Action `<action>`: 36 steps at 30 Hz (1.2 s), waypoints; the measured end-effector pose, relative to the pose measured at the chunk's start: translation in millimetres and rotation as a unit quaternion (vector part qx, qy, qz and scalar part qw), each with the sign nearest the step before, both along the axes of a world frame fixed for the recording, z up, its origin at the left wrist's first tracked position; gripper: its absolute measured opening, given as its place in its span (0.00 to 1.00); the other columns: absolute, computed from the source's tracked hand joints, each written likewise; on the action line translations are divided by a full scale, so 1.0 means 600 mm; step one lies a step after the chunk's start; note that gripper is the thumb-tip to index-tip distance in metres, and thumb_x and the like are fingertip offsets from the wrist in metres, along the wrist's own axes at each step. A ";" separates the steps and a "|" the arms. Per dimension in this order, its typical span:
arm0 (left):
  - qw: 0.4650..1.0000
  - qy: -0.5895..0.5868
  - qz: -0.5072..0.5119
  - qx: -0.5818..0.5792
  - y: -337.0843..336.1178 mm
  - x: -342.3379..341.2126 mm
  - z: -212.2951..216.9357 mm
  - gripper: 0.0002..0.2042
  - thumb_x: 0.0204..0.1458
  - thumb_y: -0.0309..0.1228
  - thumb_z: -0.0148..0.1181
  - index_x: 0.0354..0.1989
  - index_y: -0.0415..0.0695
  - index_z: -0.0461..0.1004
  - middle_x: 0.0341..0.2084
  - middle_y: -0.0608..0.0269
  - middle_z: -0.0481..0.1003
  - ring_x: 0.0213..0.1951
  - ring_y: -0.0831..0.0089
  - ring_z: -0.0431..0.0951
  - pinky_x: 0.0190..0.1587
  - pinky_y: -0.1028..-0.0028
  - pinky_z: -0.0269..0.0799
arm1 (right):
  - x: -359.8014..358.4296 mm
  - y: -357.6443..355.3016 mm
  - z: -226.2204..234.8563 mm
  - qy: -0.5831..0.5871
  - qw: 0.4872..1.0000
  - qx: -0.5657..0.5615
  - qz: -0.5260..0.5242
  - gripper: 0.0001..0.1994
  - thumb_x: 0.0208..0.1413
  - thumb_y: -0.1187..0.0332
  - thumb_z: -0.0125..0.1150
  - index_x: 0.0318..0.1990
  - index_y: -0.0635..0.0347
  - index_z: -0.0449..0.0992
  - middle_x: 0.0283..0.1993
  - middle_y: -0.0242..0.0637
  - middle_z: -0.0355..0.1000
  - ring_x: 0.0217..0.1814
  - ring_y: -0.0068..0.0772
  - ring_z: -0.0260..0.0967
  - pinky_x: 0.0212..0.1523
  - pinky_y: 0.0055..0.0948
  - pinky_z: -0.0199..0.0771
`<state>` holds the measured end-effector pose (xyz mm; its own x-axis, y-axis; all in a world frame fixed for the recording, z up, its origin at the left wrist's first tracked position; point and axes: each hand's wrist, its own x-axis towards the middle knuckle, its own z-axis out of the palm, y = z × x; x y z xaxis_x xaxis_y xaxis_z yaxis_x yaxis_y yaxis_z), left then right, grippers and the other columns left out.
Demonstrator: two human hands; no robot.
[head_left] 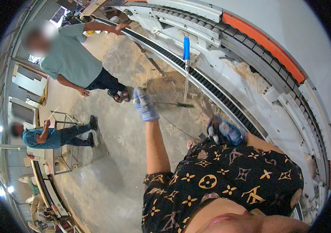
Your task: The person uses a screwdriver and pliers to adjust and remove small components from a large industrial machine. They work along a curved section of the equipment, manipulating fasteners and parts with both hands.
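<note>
My left hand (146, 105), in a grey-blue work glove, reaches out over the concrete floor. Its fingers are closed around the thin handle of a brush (185, 105) with dark green bristles, which points right toward the machine. My right hand (229, 132), in a stained blue and white glove, is held close to my body beside the machine's lower rail. Those fingers are curled, and whatever they may hold is hidden in dark folds. A blue-handled tool (186, 48) with a long thin metal shaft is seen against the machine, apart from both hands.
A long white machine (235, 70) with a black roller track (247, 123) and an orange strip (264, 46) runs along my right. One person (74, 58) stands ahead with a hand on the rail; another person (52, 138) at left holds a thin stick near a bench.
</note>
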<state>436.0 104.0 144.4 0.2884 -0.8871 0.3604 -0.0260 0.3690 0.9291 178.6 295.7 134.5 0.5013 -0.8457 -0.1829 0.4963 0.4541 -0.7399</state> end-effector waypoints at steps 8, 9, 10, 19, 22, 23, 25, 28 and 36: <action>0.972 0.007 -0.169 0.161 0.076 -0.089 0.023 0.19 0.56 0.44 0.47 0.30 0.39 0.76 0.20 0.68 0.72 0.24 0.79 0.67 0.30 0.79 0.62 | -0.025 -0.051 -0.013 0.064 0.997 -0.041 -0.014 0.33 0.42 0.55 0.68 0.54 0.56 0.61 0.42 0.34 0.66 0.40 0.23 0.68 0.32 0.22 0.74; 0.970 -0.003 -0.190 0.150 0.081 -0.095 0.026 0.17 0.55 0.42 0.49 0.31 0.39 0.76 0.22 0.68 0.73 0.25 0.79 0.68 0.31 0.80 0.63 | -0.027 -0.054 -0.010 0.087 0.994 -0.058 -0.002 0.32 0.42 0.56 0.68 0.54 0.56 0.61 0.44 0.34 0.66 0.40 0.24 0.68 0.33 0.23 0.75; 0.967 -0.013 -0.215 0.137 0.084 -0.105 0.028 0.16 0.54 0.40 0.50 0.33 0.38 0.76 0.23 0.67 0.74 0.27 0.79 0.69 0.31 0.80 0.64 | -0.029 -0.055 -0.009 0.112 0.991 -0.075 0.006 0.32 0.42 0.58 0.68 0.54 0.56 0.61 0.45 0.33 0.65 0.41 0.25 0.68 0.33 0.24 0.76; 0.856 0.304 -0.330 0.255 0.095 -0.117 0.018 0.21 0.55 0.44 0.49 0.51 0.43 0.66 0.12 0.76 0.54 0.13 0.86 0.54 0.15 0.82 0.51 | -0.042 -0.057 -0.020 0.311 0.944 -0.082 -0.068 0.23 0.45 0.69 0.62 0.51 0.59 0.66 0.37 0.34 0.70 0.30 0.22 0.67 0.31 0.17 0.66; 0.834 0.332 -0.355 0.260 0.101 -0.118 0.018 0.24 0.56 0.47 0.46 0.55 0.44 0.62 0.12 0.78 0.51 0.12 0.86 0.51 0.14 0.82 0.48 | -0.041 -0.061 0.044 0.497 0.803 -0.274 -0.182 0.25 0.41 0.69 0.64 0.51 0.58 0.67 0.34 0.34 0.68 0.32 0.23 0.66 0.32 0.23 0.66; 0.825 0.341 -0.369 0.256 0.103 -0.119 0.019 0.24 0.57 0.47 0.45 0.56 0.44 0.61 0.12 0.78 0.51 0.12 0.86 0.52 0.14 0.82 0.48 | -0.045 -0.063 0.046 0.552 0.769 -0.258 -0.192 0.27 0.37 0.69 0.65 0.50 0.56 0.67 0.34 0.39 0.67 0.35 0.33 0.67 0.36 0.30 0.67; 0.827 0.344 -0.349 0.275 0.111 -0.131 0.028 0.24 0.57 0.46 0.43 0.57 0.45 0.61 0.11 0.78 0.52 0.11 0.86 0.51 0.14 0.82 0.47 | -0.048 -0.078 0.060 0.622 0.650 -0.354 -0.256 0.28 0.33 0.64 0.67 0.48 0.52 0.69 0.34 0.37 0.66 0.32 0.35 0.65 0.34 0.32 0.68; 0.806 0.366 -0.378 0.270 0.120 -0.144 0.031 0.20 0.58 0.44 0.42 0.54 0.47 0.64 0.11 0.78 0.54 0.11 0.85 0.51 0.13 0.82 0.47 | -0.054 -0.101 0.057 0.651 0.532 -0.435 -0.323 0.28 0.29 0.59 0.68 0.45 0.50 0.71 0.35 0.37 0.65 0.35 0.42 0.64 0.36 0.40 0.67; 0.788 0.382 -0.370 0.311 0.135 -0.159 0.041 0.15 0.57 0.44 0.43 0.50 0.54 0.63 0.11 0.77 0.54 0.11 0.84 0.52 0.13 0.82 0.48 | -0.038 -0.112 0.055 0.678 0.533 -0.421 -0.281 0.29 0.30 0.58 0.67 0.47 0.49 0.71 0.37 0.40 0.65 0.39 0.44 0.64 0.39 0.40 0.64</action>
